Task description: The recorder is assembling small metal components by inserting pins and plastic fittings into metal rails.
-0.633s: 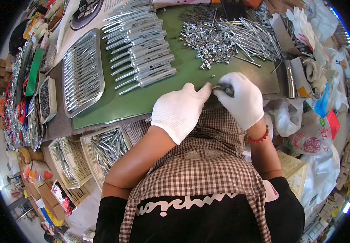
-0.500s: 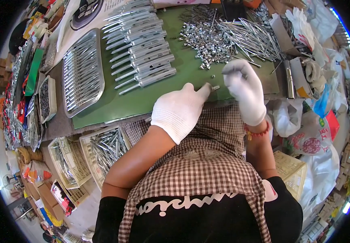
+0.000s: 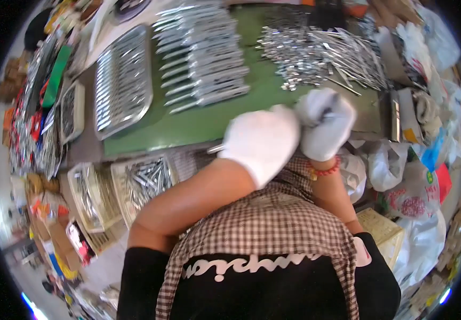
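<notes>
My left hand (image 3: 262, 143), in a white knit glove, is closed around a thin metal rod (image 3: 216, 149) at the near edge of the green work mat. Only the rod's left end shows beyond the glove; the rest is hidden. Touching its fingertips is my right hand (image 3: 326, 124), gloved too, with fingers curled in at the rod's far end. Whatever lies in those fingers is hidden and smeared by motion. Beyond the hands, small metal nuts (image 3: 297, 64) lie in a loose heap beside a pile of long thin metal rods (image 3: 355, 56).
Rows of assembled metal anchors (image 3: 219, 69) lie on the green mat (image 3: 187, 130). Left of them, a metal tray (image 3: 147, 98) holds more metal pieces. Plastic baskets (image 3: 114, 181) with metal parts stand below the table's left edge; plastic bags (image 3: 387, 165) hang at the right.
My right hand has come down and left, curling its fingers against my left hand. The left hand shifted slightly right with the rod. The view has shifted, moving table items rightward.
</notes>
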Action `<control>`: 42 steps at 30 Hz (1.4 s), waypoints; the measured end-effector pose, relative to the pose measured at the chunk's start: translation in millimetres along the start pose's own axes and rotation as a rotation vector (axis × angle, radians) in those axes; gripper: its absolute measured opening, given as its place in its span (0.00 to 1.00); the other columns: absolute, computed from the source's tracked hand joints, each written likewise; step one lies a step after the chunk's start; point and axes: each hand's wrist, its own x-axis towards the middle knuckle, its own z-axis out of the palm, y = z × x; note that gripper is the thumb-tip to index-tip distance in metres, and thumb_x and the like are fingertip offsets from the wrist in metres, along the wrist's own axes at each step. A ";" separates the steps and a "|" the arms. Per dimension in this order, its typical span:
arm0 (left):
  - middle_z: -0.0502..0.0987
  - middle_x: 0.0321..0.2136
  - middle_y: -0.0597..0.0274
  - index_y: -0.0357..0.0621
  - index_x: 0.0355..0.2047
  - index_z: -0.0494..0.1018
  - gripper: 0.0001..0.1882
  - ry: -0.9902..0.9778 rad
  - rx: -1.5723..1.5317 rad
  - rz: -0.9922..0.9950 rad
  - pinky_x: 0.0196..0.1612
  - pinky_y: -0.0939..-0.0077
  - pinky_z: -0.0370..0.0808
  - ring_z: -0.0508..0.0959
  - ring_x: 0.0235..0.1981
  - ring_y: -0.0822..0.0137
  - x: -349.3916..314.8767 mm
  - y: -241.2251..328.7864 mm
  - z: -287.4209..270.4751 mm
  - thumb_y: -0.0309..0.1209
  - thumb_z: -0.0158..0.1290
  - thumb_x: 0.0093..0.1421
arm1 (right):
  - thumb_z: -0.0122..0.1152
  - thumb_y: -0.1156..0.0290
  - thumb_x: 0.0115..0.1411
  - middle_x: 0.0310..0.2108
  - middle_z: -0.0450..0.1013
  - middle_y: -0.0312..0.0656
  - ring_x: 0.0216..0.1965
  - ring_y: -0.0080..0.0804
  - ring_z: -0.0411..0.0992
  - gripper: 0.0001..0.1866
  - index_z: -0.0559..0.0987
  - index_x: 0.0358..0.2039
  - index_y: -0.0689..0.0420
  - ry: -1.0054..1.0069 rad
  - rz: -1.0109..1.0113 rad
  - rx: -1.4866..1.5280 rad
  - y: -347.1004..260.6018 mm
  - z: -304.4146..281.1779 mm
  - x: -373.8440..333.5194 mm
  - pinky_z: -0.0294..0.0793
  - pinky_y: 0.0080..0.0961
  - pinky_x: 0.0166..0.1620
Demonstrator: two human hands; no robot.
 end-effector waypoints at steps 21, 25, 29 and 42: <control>0.78 0.40 0.60 0.48 0.41 0.79 0.13 0.619 0.151 -0.288 0.49 0.59 0.71 0.78 0.43 0.56 -128.7 -86.4 21.4 0.30 0.59 0.55 | 0.44 0.69 0.69 0.16 0.54 0.30 0.15 0.17 0.50 0.15 0.68 0.25 0.60 0.031 0.154 -0.075 -9.3 -13.2 6.9 0.49 0.21 0.21; 0.78 0.41 0.60 0.46 0.40 0.77 0.14 0.651 0.014 -0.025 0.47 0.60 0.72 0.78 0.42 0.55 -46.9 -78.3 12.6 0.32 0.60 0.53 | 0.46 0.79 0.62 0.24 0.66 0.32 0.23 0.16 0.60 0.09 0.76 0.37 0.63 -0.075 0.231 -0.347 -11.5 -14.7 -1.2 0.60 0.16 0.28; 0.76 0.37 0.61 0.47 0.37 0.75 0.13 0.502 0.092 -0.077 0.43 0.60 0.72 0.76 0.37 0.54 -26.1 -75.3 11.1 0.33 0.62 0.50 | 0.46 0.79 0.61 0.29 0.70 0.34 0.28 0.17 0.64 0.12 0.77 0.41 0.63 -0.113 0.230 -0.407 -16.4 -21.3 -12.8 0.65 0.14 0.34; 0.75 0.35 0.60 0.46 0.36 0.76 0.12 0.338 0.126 -0.017 0.42 0.60 0.72 0.75 0.39 0.54 -27.5 -82.8 3.5 0.33 0.61 0.52 | 0.43 0.79 0.66 0.34 0.71 0.36 0.32 0.19 0.69 0.14 0.76 0.45 0.66 -0.200 0.204 -0.400 -20.2 -21.7 -11.5 0.71 0.17 0.40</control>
